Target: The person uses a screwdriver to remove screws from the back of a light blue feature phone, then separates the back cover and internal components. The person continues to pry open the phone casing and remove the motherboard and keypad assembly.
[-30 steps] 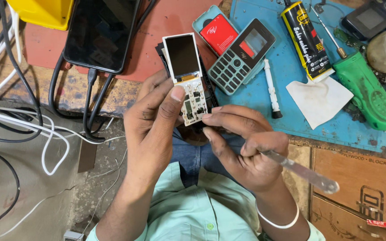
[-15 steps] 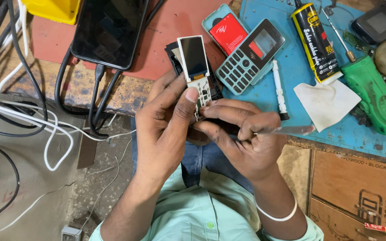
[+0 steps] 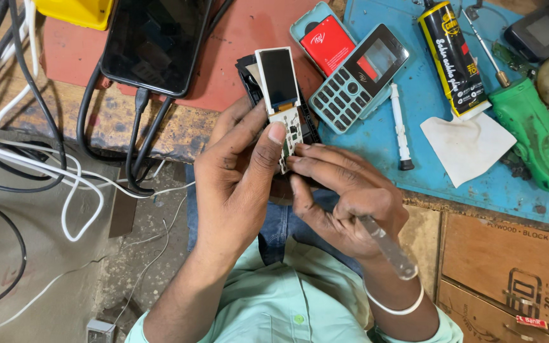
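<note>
My left hand (image 3: 236,184) grips an opened small phone (image 3: 281,95): a circuit board with its little dark screen upright, a black shell behind it. The left thumb presses on the board's lower edge. My right hand (image 3: 344,197) meets it from the right, fingertips touching the board's lower corner, while a metal tweezers (image 3: 389,248) lies clamped in its palm, pointing down right. A white bangle circles the right wrist. Both hands hover over the bench edge, above my lap.
On the blue mat (image 3: 440,171) lie a teal keypad front cover (image 3: 358,76), a teal back shell with red battery (image 3: 325,38), a white stick tool (image 3: 399,130), a black-yellow glue tube (image 3: 450,57), white paper and a green-handled screwdriver (image 3: 535,133). A big black phone (image 3: 154,41) charges at left among cables.
The phone board has tilted more upright in my left hand. My right hand has turned, swinging the tweezers from level pointing right to down right.
</note>
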